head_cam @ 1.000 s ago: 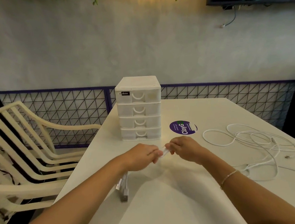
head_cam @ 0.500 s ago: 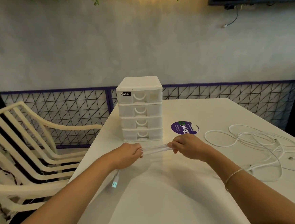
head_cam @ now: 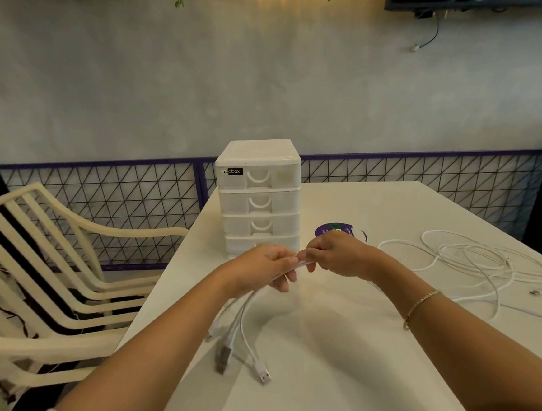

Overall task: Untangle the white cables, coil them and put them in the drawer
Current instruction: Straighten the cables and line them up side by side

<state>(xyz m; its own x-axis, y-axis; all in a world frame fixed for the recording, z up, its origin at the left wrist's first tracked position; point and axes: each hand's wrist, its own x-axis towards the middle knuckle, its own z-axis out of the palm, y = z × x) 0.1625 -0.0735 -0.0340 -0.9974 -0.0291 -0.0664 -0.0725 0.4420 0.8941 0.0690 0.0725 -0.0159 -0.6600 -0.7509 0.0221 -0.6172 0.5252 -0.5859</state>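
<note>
My left hand (head_cam: 263, 269) and my right hand (head_cam: 334, 254) meet above the white table (head_cam: 347, 373), both pinching the same white cables (head_cam: 244, 320). Cable ends with USB plugs (head_cam: 261, 371) hang from my left hand down to the tabletop. From my right hand the cables run right into a loose tangled heap of white cable (head_cam: 472, 263) on the table. A white four-drawer box (head_cam: 259, 198) stands just behind my hands; all its drawers look closed.
A purple round sticker (head_cam: 334, 229) lies on the table behind my right hand. Cream slatted chairs (head_cam: 47, 269) stand at the left beside the table edge. A purple-framed wire fence (head_cam: 117, 199) runs along the wall behind.
My hands, spread apart with a stretch of cable between them half a second ago, have come back together. More plug ends now hang below my left hand.
</note>
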